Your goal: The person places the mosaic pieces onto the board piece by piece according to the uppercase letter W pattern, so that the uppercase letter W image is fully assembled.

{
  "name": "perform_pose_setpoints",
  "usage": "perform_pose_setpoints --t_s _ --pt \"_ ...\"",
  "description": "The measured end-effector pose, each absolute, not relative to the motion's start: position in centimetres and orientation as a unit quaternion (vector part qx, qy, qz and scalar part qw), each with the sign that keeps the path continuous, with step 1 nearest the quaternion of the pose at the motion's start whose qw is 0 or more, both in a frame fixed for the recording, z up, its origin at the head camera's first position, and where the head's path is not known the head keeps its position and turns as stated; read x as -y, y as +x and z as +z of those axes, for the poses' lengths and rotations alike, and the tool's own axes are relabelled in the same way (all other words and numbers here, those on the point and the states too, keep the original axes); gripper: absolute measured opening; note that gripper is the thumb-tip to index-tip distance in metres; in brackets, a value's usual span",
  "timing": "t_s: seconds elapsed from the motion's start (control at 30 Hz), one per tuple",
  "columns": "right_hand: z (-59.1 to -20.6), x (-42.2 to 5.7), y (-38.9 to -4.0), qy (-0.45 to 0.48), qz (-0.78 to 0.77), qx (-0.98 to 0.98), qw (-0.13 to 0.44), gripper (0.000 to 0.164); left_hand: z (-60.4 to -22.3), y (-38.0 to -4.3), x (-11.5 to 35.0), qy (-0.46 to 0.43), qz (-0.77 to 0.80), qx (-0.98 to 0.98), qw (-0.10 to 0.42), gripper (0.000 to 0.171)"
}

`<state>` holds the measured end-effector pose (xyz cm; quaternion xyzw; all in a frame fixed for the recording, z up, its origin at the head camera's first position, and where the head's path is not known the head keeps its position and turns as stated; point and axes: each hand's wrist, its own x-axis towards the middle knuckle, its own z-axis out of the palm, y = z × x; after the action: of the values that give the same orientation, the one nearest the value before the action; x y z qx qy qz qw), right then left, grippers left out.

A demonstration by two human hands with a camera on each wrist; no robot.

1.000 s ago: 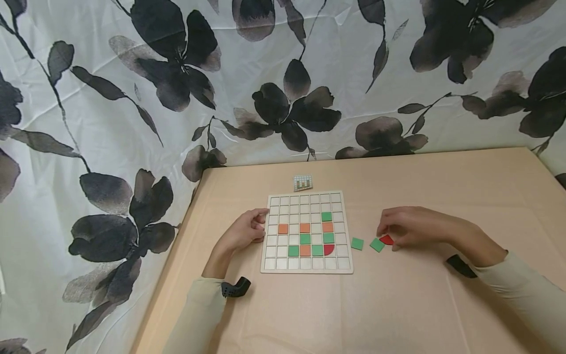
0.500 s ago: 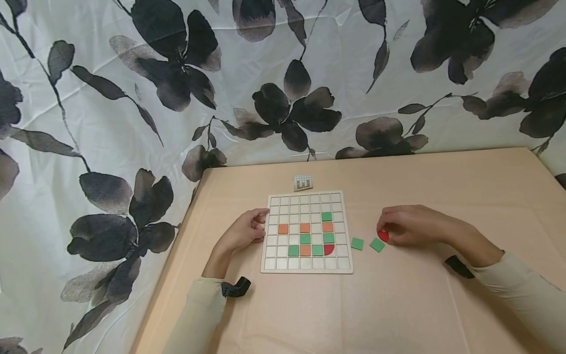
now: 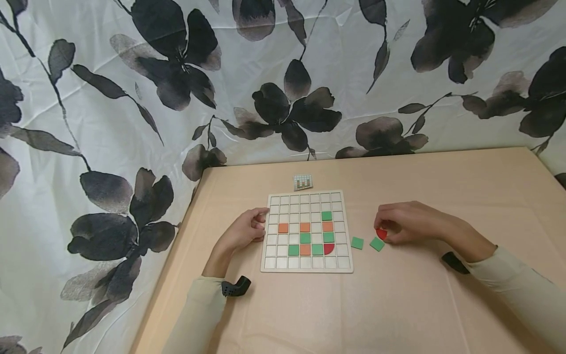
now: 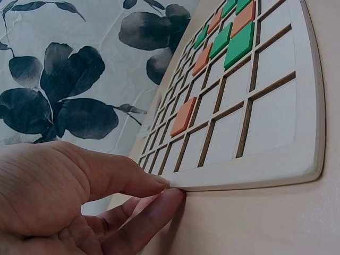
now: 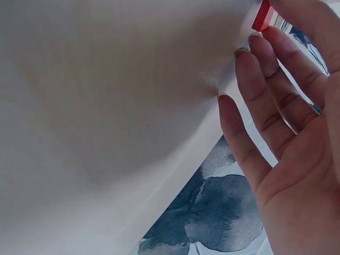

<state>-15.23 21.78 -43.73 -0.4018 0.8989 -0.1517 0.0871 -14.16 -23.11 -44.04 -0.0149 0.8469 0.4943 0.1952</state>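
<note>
My left hand holds the left edge of a white grid board, thumb and a fingertip right at its rim in the left wrist view. Orange, green and red tiles sit in several squares, including a red tile with a rounded corner. To the right of the board, my right hand pinches a small red tile between thumb and index finger. The other fingers spread out beside it in the right wrist view. Two green tiles lie near, one beside the board, another green tile just below the held one.
A small card with a grid pattern lies behind the board. The wooden table backs onto a white curtain with dark flowers. A black band is on the left wrist.
The right hand has picked up the red tile from beside the green one, turned it in its fingers and shifted slightly left. The left hand has stayed at the board.
</note>
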Motion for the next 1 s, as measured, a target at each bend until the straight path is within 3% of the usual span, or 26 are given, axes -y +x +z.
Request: perform_pose_setpoints --t_s 0.37,1.0 --pt "-44.0 -21.6 -15.7 -0.418 -0.131 -0.899 0.019 0.022 -44.0 -14.2 23.1 -0.012 0.49 -0.85 0.194 0.066" --pt "-43.7 -21.0 -17.0 -0.433 -0.111 -0.895 0.005 0.016 -44.2 -14.5 22.9 -0.015 0.503 -0.842 0.195 0.068"
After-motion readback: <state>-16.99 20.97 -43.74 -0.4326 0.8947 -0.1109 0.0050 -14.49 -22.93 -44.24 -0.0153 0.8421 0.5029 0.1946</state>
